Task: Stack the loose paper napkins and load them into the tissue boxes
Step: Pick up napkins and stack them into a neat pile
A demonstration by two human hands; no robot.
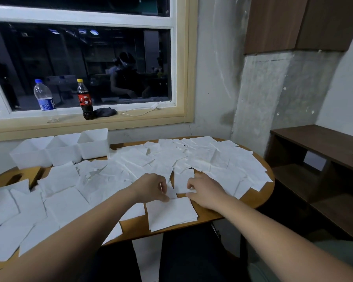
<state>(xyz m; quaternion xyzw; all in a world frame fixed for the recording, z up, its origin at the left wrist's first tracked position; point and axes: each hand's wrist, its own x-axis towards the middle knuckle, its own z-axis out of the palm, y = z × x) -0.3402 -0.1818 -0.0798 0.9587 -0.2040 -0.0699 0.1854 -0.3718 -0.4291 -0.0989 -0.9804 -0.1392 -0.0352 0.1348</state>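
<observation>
While both forearms reach forward, the round wooden table [136, 227] lies beneath the hands, and loose napkins [202, 157] cover it ahead of them and to either side. Three white tissue boxes [63, 148] stand in a row well ahead and to the left of the left hand, open tops up. A squared napkin stack [171, 213] lies just behind both hands, at the near table edge. The left hand [151, 187] is curled, with thumb and fingertips closing on the edge of a shaded napkin [172, 192] between the hands. The right hand [205, 193] is likewise curled, its fingertips pinching the near edge of a flat napkin [183, 179] just ahead of it.
</observation>
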